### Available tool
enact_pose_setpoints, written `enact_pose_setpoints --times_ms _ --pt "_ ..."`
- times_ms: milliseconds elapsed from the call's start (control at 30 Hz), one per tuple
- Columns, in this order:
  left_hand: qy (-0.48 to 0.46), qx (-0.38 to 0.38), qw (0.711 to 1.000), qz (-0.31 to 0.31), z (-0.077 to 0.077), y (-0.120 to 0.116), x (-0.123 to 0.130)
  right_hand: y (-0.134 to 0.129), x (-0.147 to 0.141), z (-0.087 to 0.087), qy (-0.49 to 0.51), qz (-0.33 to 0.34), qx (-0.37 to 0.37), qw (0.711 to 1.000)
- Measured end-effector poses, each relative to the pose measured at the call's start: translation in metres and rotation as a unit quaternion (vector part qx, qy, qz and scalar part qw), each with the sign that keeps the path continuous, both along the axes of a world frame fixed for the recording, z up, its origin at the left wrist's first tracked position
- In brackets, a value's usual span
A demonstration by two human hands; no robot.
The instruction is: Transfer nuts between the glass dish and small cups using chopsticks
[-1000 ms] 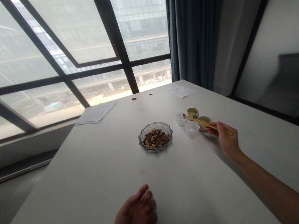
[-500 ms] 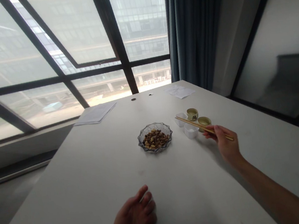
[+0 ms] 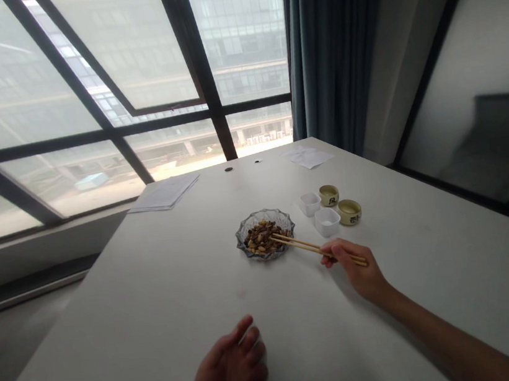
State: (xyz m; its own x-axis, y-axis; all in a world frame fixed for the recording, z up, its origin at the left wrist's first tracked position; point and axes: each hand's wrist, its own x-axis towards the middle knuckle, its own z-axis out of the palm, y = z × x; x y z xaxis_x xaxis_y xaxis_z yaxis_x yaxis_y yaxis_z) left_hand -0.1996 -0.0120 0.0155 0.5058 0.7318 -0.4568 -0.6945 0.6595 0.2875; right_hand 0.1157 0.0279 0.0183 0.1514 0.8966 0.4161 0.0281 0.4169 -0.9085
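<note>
My right hand [image 3: 356, 269] grips a pair of wooden chopsticks [image 3: 306, 245]. Their tips reach over the right side of a scalloped clear glass bowl [image 3: 241, 244] and meet the brown mix of what look like nuts and seeds [image 3: 261, 238] in it. Whether a piece is pinched between the tips is too small to tell. My left hand [image 3: 233, 368] rests on its side on the table in front of the bowl, fingers loosely bent and holding nothing.
Right of the bowl stand two small white plastic cups [image 3: 328, 224] and two pale green ceramic cups [image 3: 350, 212] with dark characters. Papers [image 3: 163, 193] lie at the white table's [image 3: 157, 303] far left, and another sheet [image 3: 309, 157] at the back. Windows and a dark curtain [image 3: 325, 50] stand behind.
My right hand has moved left and toward me, bringing the chopstick tips from above the white cups into the glass bowl. My left hand has stayed in place.
</note>
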Motion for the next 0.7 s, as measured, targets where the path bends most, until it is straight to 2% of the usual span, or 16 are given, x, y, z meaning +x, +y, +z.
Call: enact_pose_setpoints --times_ms 333,700 --pt "-0.005 0.000 1.000 -0.004 -0.004 0.001 0.000 0.002 -0.003 0.007 -0.025 0.025 -0.029 0.999" --pt "0.000 0.001 1.000 -0.001 -0.002 0.001 0.000 0.013 -0.011 -0.004 -0.007 0.023 -0.013 1.000"
